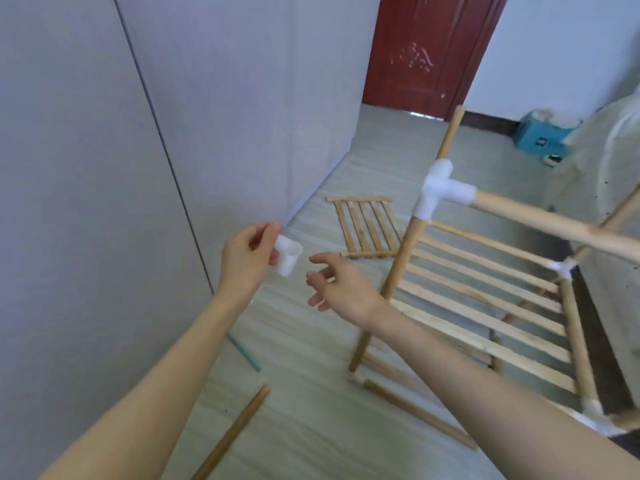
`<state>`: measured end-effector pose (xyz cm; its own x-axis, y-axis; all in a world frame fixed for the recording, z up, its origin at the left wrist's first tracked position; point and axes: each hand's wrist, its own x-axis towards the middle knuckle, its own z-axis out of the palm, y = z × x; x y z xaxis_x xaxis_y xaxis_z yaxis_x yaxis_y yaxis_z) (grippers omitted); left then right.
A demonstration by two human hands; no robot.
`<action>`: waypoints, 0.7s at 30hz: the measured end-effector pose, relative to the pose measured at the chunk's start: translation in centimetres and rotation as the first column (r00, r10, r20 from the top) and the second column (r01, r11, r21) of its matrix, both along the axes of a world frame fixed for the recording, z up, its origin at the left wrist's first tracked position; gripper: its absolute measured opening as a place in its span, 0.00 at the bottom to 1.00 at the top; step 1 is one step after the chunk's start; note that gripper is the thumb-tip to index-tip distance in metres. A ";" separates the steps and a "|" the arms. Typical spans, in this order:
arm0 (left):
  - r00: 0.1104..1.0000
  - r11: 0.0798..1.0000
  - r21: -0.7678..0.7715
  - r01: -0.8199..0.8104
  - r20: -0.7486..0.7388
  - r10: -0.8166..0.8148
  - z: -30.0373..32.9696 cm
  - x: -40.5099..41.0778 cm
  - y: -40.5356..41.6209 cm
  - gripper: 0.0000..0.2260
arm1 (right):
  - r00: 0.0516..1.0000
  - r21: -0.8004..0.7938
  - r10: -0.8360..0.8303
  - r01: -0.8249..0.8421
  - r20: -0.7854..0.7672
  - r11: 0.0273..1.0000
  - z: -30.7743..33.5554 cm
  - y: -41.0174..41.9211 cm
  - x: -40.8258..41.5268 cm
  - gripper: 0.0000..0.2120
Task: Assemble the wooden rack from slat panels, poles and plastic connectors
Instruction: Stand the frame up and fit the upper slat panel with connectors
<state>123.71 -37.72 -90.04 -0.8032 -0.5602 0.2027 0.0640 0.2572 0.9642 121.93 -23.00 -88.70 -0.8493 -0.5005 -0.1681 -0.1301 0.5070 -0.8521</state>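
Note:
My left hand (246, 254) pinches a white plastic connector (288, 257) in the air at mid-frame. My right hand (337, 284) hovers just right of it, fingers relaxed and spread, holding nothing. To the right stands the partly built rack: an upright pole (393, 278) runs up into a white three-way connector (440, 188), from which a horizontal pole (554, 220) leads right. A slat shelf (485, 299) sits in the rack's frame. A loose slat panel (367, 227) lies flat on the floor beyond my hands. A loose pole (235, 434) lies on the floor near my left forearm.
A grey wall (104, 168) runs close along the left. A red door (426, 53) stands at the back. A blue box (540, 140) sits by the far wall. A thin blue stick (244, 353) lies on the floor.

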 end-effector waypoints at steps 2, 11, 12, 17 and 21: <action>0.994 0.997 -0.041 0.072 -0.081 -0.075 4.2 1.5 1.7 0.06 | 0.994 -0.169 -0.098 0.088 -0.054 0.982 3.5 1.7 1.4 0.18; 0.854 0.907 -0.106 0.407 -0.308 -0.419 16.5 4.8 14.3 0.05 | 0.744 -0.439 -0.414 0.180 -0.525 0.880 10.9 12.4 6.0 0.18; 0.839 0.891 -0.105 0.442 -0.303 -0.452 16.9 4.7 15.7 0.05 | 0.717 -0.431 -0.431 0.200 -0.548 0.880 11.3 13.9 6.2 0.18; 0.747 0.801 -0.112 0.588 -0.303 -0.591 18.1 4.2 23.0 0.06 | 0.618 -0.519 -0.568 0.285 -0.543 0.806 12.3 21.7 7.0 0.14; 0.668 0.727 -0.156 0.669 -0.302 -0.680 18.8 3.7 28.6 0.06 | 0.600 -0.613 -0.675 0.354 -0.430 0.706 12.7 26.6 7.3 0.12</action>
